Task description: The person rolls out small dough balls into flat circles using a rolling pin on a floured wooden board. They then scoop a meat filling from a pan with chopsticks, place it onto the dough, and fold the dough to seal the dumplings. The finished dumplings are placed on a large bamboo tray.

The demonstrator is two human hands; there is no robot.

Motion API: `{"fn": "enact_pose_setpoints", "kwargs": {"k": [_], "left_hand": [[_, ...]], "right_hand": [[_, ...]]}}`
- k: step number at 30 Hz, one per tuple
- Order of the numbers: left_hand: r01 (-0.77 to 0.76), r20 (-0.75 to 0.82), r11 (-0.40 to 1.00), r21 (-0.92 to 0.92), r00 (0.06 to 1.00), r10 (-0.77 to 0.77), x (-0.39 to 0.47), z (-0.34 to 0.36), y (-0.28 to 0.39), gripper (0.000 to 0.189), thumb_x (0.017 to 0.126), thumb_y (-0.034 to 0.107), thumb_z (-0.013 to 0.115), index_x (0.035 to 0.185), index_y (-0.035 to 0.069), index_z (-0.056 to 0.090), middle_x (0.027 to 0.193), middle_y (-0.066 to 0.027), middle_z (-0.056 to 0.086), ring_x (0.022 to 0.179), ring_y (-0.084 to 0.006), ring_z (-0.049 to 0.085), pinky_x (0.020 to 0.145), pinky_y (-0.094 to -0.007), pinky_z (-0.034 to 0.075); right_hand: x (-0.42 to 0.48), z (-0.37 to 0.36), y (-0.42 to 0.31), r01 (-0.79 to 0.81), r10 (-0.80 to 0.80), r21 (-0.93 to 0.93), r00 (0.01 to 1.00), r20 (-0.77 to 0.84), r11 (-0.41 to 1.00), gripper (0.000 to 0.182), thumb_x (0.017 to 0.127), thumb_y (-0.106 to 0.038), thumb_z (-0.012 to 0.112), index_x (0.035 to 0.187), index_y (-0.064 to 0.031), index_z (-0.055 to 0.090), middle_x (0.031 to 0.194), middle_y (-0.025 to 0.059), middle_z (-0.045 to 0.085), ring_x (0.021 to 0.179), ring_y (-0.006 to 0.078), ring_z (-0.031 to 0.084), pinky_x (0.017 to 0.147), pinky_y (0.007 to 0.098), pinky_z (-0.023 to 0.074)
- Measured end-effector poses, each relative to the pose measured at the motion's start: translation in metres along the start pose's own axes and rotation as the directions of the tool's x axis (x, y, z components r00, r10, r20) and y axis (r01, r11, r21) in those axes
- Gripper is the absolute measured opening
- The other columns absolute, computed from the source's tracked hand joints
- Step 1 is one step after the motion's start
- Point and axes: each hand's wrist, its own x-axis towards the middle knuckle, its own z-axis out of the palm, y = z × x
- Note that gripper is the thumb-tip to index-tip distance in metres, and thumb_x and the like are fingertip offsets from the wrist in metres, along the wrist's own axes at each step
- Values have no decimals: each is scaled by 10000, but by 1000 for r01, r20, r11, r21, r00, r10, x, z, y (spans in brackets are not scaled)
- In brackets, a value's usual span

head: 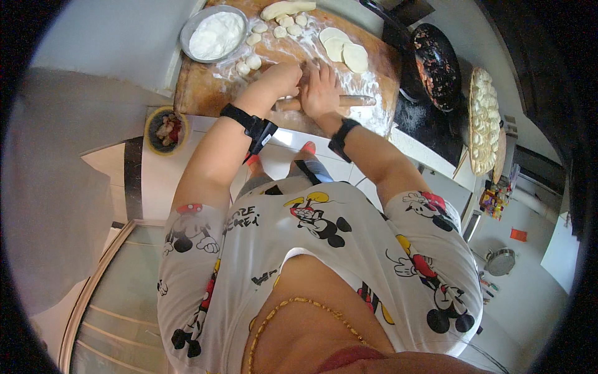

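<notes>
A wooden rolling pin [357, 101] lies crosswise near the front of a floured wooden board [201, 89]. My right hand [321, 91] presses on it, palm over the pin and fingers stretched forward. Beside it, my left hand [282, 79] is curled just above the pin's left part; whatever its fingers may pinch is hidden. Small dough pieces [252, 61] sit beyond my left hand, with several more dough pieces [280, 32] farther back. Flat round dough wrappers [355, 57] overlap at the back right. A strip of dough [287, 9] rests at the far edge.
A metal bowl of flour [217, 35] stands on the board's back left. To the right are a wok [437, 68] holding chopped filling on a dark stove [425, 126], and a tray of shaped dumplings [483, 121]. A yellow-rimmed bin [166, 131] is at the lower left.
</notes>
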Motion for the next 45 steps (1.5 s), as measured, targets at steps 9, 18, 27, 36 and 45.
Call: {"fn": "enact_pose_setpoints", "kwargs": {"k": [9,18,27,36,45], "left_hand": [[-30,-169,968,-248,985,-13,17,31,-21,171,687,54,614,858,58,621,903,-178,635,894,-352,603,754,-423,476],[159,-100,986,58,983,-153,-5,-8,15,230,738,105,581,951,38,637,925,-192,639,888,-355,620,748,-436,495],[36,-52,992,-122,998,-43,9,8,-23,162,742,100,576,862,23,652,901,-193,636,814,-353,625,681,-417,487],[108,-146,994,16,984,-104,27,19,-14,202,768,146,565,862,-2,666,919,-205,647,852,-358,638,705,-436,504],[66,-149,981,-180,984,-93,16,16,-39,109,687,81,660,786,58,621,813,-163,638,742,-343,617,628,-415,474]], "right_hand": [[12,7,-1,-89,89,-21,996,5,996,566,782,-205,532,1310,-71,376,1370,147,346,1281,340,299,1021,540,251],[23,3,0,-32,32,-32,999,-14,999,577,758,-173,534,1305,-77,376,1362,171,342,1276,374,301,1012,546,252],[-14,0,3,-49,55,-41,985,164,998,606,790,-208,508,1361,-128,319,1429,149,262,1333,341,221,1024,581,209],[46,11,2,-8,9,-134,1000,9,991,568,804,-203,499,1331,-62,341,1412,169,281,1324,365,228,1016,588,229],[-17,0,-1,-28,51,-119,981,189,993,630,796,-231,506,1371,-84,296,1421,148,285,1319,325,259,1033,548,215]]}}
